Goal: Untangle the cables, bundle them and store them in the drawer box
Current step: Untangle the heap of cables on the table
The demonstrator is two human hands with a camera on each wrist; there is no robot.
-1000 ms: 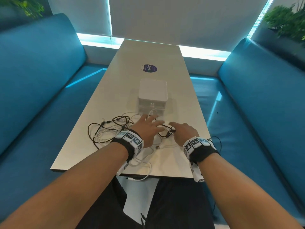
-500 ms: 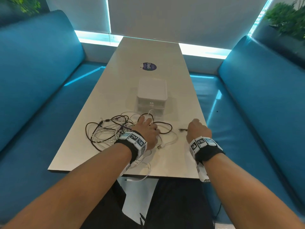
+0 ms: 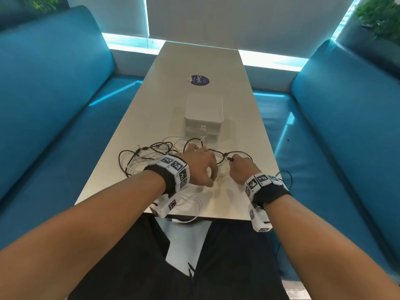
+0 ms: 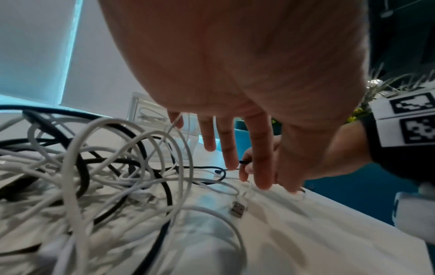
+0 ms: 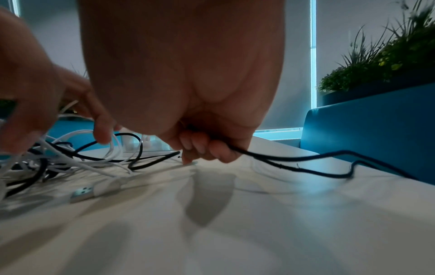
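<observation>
A tangle of black and white cables [image 3: 149, 156] lies on the near half of the white table [image 3: 194, 61], in front of the white drawer box [image 3: 204, 111]. My left hand [image 3: 201, 165] rests on the tangle's right side; in the left wrist view its fingers [image 4: 230, 158] point straight down onto the cables [image 4: 105, 167]. Just to its right, my right hand [image 3: 240, 169] grips a black cable [image 5: 294, 160] near its plug [image 3: 228, 158], fingers [image 5: 202, 147] curled round it. That cable loops off to the right. A white USB plug [image 5: 82, 195] lies loose between the hands.
Blue sofas [image 3: 54, 105] [image 3: 346, 126] flank the narrow table. A round dark sticker [image 3: 200, 80] sits beyond the box. One white cable end [image 3: 184, 220] hangs over the near table edge. Plants [image 5: 388, 61] stand behind the right sofa.
My right hand pulled the black cable end out to the right, then came back left beside the left hand, still holding it. The left hand stayed on the tangle.
</observation>
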